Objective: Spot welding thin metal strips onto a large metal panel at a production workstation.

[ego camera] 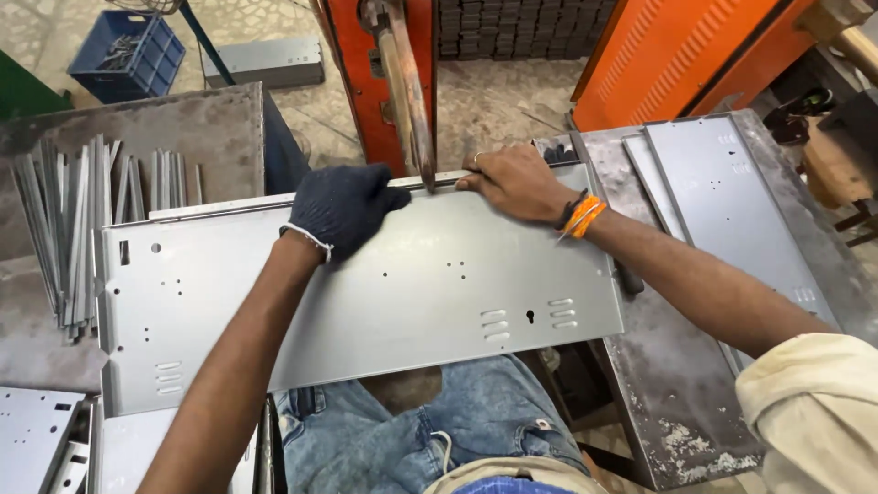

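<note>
left hand (pixel 345 207), in a dark glove, pressed flat and unclenched on grey sheet-metal panel (pixel 366 293). right hand (pixel 517 183), bare, fingers curled over the panel's far edge, pinching it beside the orange machine's arm (pixel 409 91). panel lies across the person's lap, between two surfaces. bundle of metal strips (pixel 73 229) on left surface (pixel 210 128); more panels (pixel 732 183) lie right.

Left hand (pixel 343 209) wears a dark glove, right hand (pixel 517 183) orange wristbands (cream sleeve, blue jeans).
</note>
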